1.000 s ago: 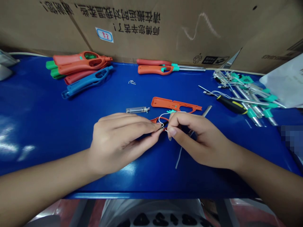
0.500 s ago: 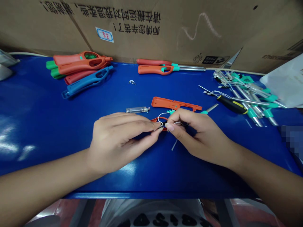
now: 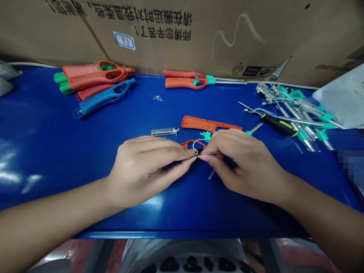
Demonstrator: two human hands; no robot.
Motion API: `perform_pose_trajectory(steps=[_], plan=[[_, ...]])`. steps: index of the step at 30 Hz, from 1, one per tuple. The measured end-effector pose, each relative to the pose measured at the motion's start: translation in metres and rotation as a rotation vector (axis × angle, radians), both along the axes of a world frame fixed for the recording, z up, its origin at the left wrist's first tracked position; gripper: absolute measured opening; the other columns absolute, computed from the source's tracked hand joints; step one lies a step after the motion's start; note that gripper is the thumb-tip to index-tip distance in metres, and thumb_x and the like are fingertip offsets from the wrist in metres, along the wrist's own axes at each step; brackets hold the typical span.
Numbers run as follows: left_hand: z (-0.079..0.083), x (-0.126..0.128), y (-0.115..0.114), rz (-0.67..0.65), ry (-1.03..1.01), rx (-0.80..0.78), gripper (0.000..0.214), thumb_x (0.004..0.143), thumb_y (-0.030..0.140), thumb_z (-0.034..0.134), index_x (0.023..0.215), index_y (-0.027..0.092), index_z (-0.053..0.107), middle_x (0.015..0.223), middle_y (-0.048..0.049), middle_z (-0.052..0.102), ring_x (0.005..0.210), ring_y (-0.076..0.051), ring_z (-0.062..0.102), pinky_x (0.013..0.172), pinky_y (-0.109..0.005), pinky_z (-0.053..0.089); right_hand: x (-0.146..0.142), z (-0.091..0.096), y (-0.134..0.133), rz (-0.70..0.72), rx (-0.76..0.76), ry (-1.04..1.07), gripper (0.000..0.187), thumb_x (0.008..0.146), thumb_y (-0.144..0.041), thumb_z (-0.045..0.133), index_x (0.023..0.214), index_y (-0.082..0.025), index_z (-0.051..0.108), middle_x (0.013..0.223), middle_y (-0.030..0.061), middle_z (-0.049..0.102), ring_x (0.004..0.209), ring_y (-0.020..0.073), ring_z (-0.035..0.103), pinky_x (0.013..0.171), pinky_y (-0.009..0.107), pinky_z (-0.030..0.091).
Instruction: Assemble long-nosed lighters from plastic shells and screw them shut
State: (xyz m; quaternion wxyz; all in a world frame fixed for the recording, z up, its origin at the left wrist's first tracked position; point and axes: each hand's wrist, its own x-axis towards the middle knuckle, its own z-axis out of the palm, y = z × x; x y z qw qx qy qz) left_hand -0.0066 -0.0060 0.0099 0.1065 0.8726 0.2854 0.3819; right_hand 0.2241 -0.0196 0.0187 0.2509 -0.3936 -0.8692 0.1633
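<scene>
My left hand [image 3: 153, 168] is closed in a pinch at a small dark part with a white wire [image 3: 195, 144] looping up from it. Thumb and forefinger of my right hand [image 3: 241, 161] pinch a thin wire right beside the left fingertips; the exact join is hidden. Beneath and behind the fingers lies an orange lighter shell half [image 3: 188, 144], mostly covered. A green trigger piece [image 3: 206, 135] shows just past it. The other orange shell half [image 3: 210, 124] lies behind my hands, next to a clear fuel tank [image 3: 164, 131]. A thin clear strip [image 3: 211, 174] pokes out below the right fingers.
Back left holds a pile of coloured lighter shells [image 3: 96, 77]. Two long lighters [image 3: 186, 82] lie by the cardboard box [image 3: 210, 49]. Several tiny screws [image 3: 158, 98] are loose on the blue table [image 3: 113, 132]. A screwdriver [image 3: 278, 125] and metal lighter tubes [image 3: 305, 113] crowd the right.
My right hand has rolled slightly and its fingertips have drawn tighter against the left ones. The white wire's loop has shifted a little right. The left hand stays nearly still.
</scene>
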Motion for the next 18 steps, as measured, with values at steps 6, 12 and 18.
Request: perform_pose_trajectory(steps=[6,12,18], plan=[[0.0001,-0.0012,0.0019,-0.071,0.016,0.003,0.008,0.088,0.018,0.076,0.096,0.02,0.074,0.092,-0.0023,0.081,0.079,-0.016,0.078,0.075,-0.026,0.064,0.0026,0.0008,0.0022,0.053,0.035,-0.079,0.021,0.103,-0.028,0.047,0.086,-0.021,0.057,0.078,0.0019,0.064,0.074,0.0178,0.056,0.069,0.034,0.036],[-0.0006,0.0002,0.001,-0.054,-0.01,-0.04,0.006,0.088,0.02,0.075,0.093,0.022,0.076,0.092,-0.0003,0.081,0.079,-0.016,0.078,0.077,-0.025,0.066,0.0017,0.0008,0.0035,0.052,0.131,-0.136,0.021,0.103,-0.026,0.047,0.085,-0.021,0.056,0.077,0.0022,0.066,0.072,0.0181,0.056,0.068,0.034,0.034],[-0.0032,0.0012,0.0008,0.009,-0.067,-0.101,0.007,0.087,0.02,0.077,0.092,0.025,0.077,0.089,0.0019,0.081,0.077,-0.016,0.077,0.075,-0.026,0.066,0.0009,0.0014,0.0033,0.024,0.092,-0.103,0.016,0.103,-0.028,0.05,0.09,-0.021,0.057,0.085,0.0026,0.069,0.08,0.0187,0.062,0.073,0.034,0.039]])
